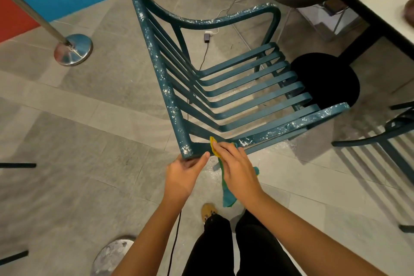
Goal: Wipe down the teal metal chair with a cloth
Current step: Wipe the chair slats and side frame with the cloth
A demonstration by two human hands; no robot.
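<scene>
Left hand (184, 172) clamps a corner of the teal slatted metal chair (160, 78) — right hand (237, 168) flat, pressing yellow-green cloth (227, 195) on its rail — open grey tiled floor (89, 130) leftward.

Reaches forward and down with both bare forearms, coming up from the bottom edge and converging toward the middle. Grips the near corner of the teal chair (246, 94) with the left hand (183, 171), thumb laid over the top, fingers tucked beneath, wrist straight. Presses the cloth (227, 195) onto the chair's near rail with the right hand (235, 163), just beside the left, palm down, fingers extended and close together, wrist angled slightly inward.
</scene>
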